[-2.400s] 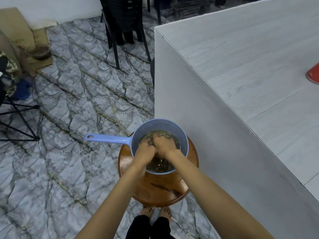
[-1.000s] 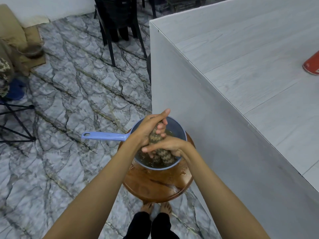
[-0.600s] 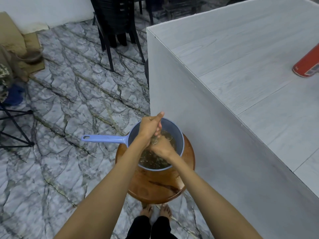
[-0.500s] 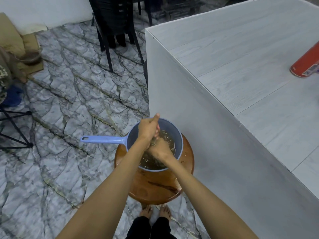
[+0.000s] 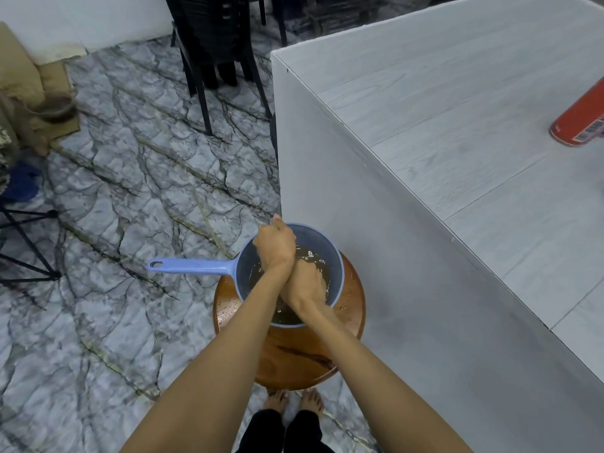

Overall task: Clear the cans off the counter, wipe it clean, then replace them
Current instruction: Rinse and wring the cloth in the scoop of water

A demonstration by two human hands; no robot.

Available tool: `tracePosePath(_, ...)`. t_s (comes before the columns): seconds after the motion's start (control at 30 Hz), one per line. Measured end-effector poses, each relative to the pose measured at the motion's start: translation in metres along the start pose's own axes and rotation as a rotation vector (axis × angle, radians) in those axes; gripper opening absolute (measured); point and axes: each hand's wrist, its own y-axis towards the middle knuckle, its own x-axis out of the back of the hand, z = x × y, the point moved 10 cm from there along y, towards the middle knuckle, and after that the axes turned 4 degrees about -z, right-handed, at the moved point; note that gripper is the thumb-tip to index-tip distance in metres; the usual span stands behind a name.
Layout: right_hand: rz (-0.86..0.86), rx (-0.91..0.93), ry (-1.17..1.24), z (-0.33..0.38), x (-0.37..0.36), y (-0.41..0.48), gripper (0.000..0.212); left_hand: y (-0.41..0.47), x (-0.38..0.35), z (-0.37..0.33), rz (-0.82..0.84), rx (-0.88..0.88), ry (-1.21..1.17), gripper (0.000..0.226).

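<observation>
A blue scoop bowl (image 5: 338, 273) with a long handle sits on a round wooden stool (image 5: 294, 358) beside the white counter (image 5: 457, 103). Dark water fills the bowl. My left hand (image 5: 274, 246) and my right hand (image 5: 307, 282) are pressed together over it, closed around a wet patterned cloth that is almost wholly hidden by the fingers. A red can (image 5: 581, 122) stands on the counter at the right edge of view.
Black chairs (image 5: 215, 53) stand on the marble floor beyond the counter's corner. A black folding frame (image 5: 29, 243) and a blue item lie at the left. Cardboard and a small bowl (image 5: 55, 107) sit by the far wall. My bare feet show under the stool.
The hands lifted the cloth out of the water and twisted it, then lowered and clenched tighter over the bowl. The view has shifted left, showing more of the red can.
</observation>
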Motion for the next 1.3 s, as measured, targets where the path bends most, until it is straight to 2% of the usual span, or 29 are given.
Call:
tracePosePath(0.1, 0.074, -0.013, 0.070, -0.002, -0.003, 0.006, 0.022, -0.002, -0.006, -0.006, 0.102, -0.035, -0.032, 0.055)
tracePosePath(0.17, 0.185, 0.005, 0.220, 0.001, -0.004, 0.011, 0.015, -0.009, -0.018, -0.012, 0.295, -0.043, -0.102, 0.046)
tracePosePath(0.23, 0.386, 0.029, 0.415, 0.008, -0.003, 0.008, 0.019, -0.016, -0.026, -0.016, 0.489, -0.029, -0.169, 0.042)
tracePosePath(0.3, 0.643, 0.018, 0.649, 0.018, -0.003, -0.005, 0.016, -0.021, -0.026, -0.014, 0.620, -0.074, -0.076, 0.065)
tracePosePath(0.37, 0.802, -0.004, 0.802, 0.024, 0.005, -0.012, 0.018, -0.031, -0.025, -0.003, 0.737, -0.061, 0.021, 0.083)
tracePosePath(0.4, 0.841, -0.005, 0.824, 0.025, 0.009, -0.012, 0.019, -0.039, -0.026, 0.002, 0.828, -0.029, 0.016, 0.080)
tracePosePath(0.5, 0.941, 0.018, 0.731, 0.032, 0.013, -0.018, 0.014, -0.061, -0.030, -0.002, 1.028, -0.026, -0.040, 0.044)
tracePosePath(0.57, 1.004, 0.027, 0.651, 0.032, 0.009, -0.023, 0.014, -0.062, -0.027, -0.013, 1.038, -0.104, -0.052, 0.039)
tracePosePath(0.63, 1.046, 0.045, 0.712, 0.034, 0.009, -0.025, 0.016, -0.064, -0.022, -0.024, 1.047, -0.184, -0.078, 0.038)
tracePosePath(0.7, 1.114, 0.106, 0.815, 0.041, 0.012, -0.029, 0.026, -0.068, -0.017, -0.034, 1.055, -0.204, -0.169, 0.034)
tracePosePath(0.8, 1.315, 0.165, 0.910, 0.051, 0.012, -0.041, 0.054, -0.065, -0.010, -0.050, 0.983, -0.179, -0.392, 0.028)
tracePosePath(0.87, 1.391, 0.157, 0.918, 0.052, 0.013, -0.041, 0.059, -0.061, -0.010, -0.057, 0.938, -0.205, -0.430, 0.025)
tracePosePath(0.97, 1.384, 0.114, 0.792, 0.049, 0.013, -0.035, 0.051, -0.054, -0.012, -0.060, 0.915, -0.191, -0.461, 0.025)
tracePosePath(1.07, 1.265, 0.068, 0.572, 0.042, 0.004, -0.024, 0.021, -0.041, -0.017, -0.056, 0.872, -0.064, -0.608, 0.027)
tracePosePath(1.13, 1.177, 0.017, 0.498, 0.039, -0.003, -0.019, 0.003, -0.034, -0.021, -0.051, 0.826, -0.021, -0.615, 0.032)
tracePosePath(1.23, 1.034, -0.040, 0.397, 0.029, -0.020, -0.013, 0.031, -0.023, -0.024, -0.035, 0.733, -0.009, -0.482, 0.039)
tracePosePath(1.3, 0.886, -0.055, 0.263, 0.016, -0.026, -0.007, 0.032, -0.020, -0.027, -0.022, 0.688, -0.006, -0.364, 0.037)
